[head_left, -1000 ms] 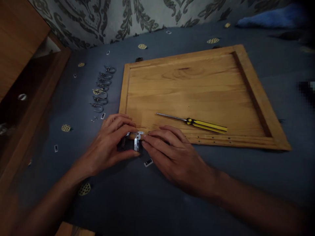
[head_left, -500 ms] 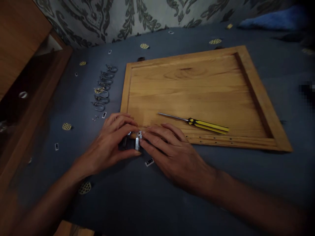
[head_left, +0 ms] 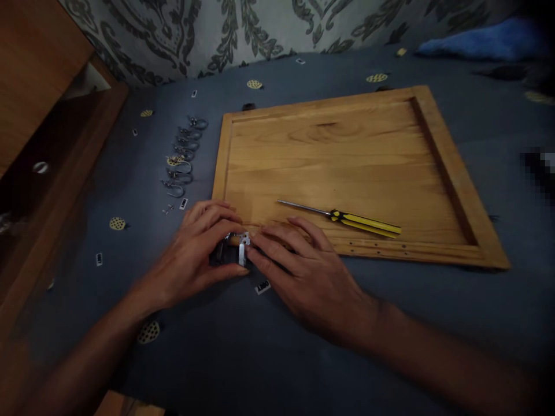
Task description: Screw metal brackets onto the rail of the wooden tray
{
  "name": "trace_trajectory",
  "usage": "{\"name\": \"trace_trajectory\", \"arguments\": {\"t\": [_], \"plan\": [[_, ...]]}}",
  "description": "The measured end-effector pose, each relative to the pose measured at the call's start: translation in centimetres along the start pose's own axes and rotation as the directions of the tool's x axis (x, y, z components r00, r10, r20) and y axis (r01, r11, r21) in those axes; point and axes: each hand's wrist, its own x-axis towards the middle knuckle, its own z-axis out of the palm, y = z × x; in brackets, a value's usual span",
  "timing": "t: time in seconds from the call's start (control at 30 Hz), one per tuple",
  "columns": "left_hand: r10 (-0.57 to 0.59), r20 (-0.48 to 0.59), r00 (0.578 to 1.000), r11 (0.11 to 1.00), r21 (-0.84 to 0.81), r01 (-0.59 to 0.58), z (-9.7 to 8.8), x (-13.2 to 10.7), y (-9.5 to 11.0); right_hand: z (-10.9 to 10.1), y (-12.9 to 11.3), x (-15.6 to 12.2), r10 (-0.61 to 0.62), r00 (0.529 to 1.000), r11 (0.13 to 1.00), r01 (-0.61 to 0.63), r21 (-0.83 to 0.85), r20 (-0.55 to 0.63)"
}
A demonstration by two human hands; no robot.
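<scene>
At the near left corner of a framed wooden board (head_left: 299, 167), my left hand (head_left: 195, 248) curls around a shiny metal hook (head_left: 243, 249). Its holed end lies at the board's front strip, and my left thumb is below it. My right hand (head_left: 303, 266) reaches in from the right, fingertips bunched together against the hook's plate. Whatever is between those fingertips is too small to make out. On the board, just beyond my right hand, lies a yellow and black screwdriver (head_left: 364, 222), its shaft pointing left.
Several curved metal hooks (head_left: 184, 144) form a row left of the board. A few small screws (head_left: 168, 209) lie below them on the blue patterned cloth (head_left: 277, 352). Blue fabric (head_left: 485, 41) lies at the far right. Wooden furniture (head_left: 41, 63) borders the left side.
My right hand has shifted very slightly and its index finger is a little more raised. The view has tilted a bit; the hook and screwdriver stay in place.
</scene>
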Motion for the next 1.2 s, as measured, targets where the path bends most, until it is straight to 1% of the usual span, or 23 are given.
{"name": "trace_trajectory", "arguments": {"t": [0.17, 0.33, 0.57, 0.67, 0.87, 1.2], "plan": [[0.01, 0.001, 1.0, 1.0, -0.003, -0.01, 0.03, 0.04, 0.02, 0.1, -0.02, 0.04, 0.002, 1.0, 1.0, -0.002, -0.003, -0.008], [0.033, 0.001, 0.999, 0.999, -0.009, -0.033, 0.0, 0.11, -0.03, -0.04, 0.02, 0.09, -0.006, 1.0, 0.999, 0.006, 0.036, 0.019], [0.043, -0.008, 0.999, 0.999, -0.026, -0.043, 0.02, 0.11, -0.21, -0.08, 0.08, -0.03, -0.004, 1.0, 1.0, 0.004, -0.022, 0.002], [0.047, -0.016, 0.999, 0.999, -0.026, -0.047, 0.09, 0.11, -0.25, 0.01, 0.0, -0.11, -0.005, 1.0, 1.0, 0.004, -0.014, -0.007], [0.041, -0.018, 0.999, 0.999, -0.008, -0.041, 0.15, 0.07, -0.25, 0.1, -0.01, -0.21, -0.008, 1.0, 0.999, 0.008, 0.033, -0.012], [0.037, -0.007, 0.999, 0.998, 0.047, -0.037, -0.05, 0.1, -0.19, -0.01, -0.08, 0.06, 0.003, 1.0, 1.0, -0.003, 0.018, -0.003]]}}
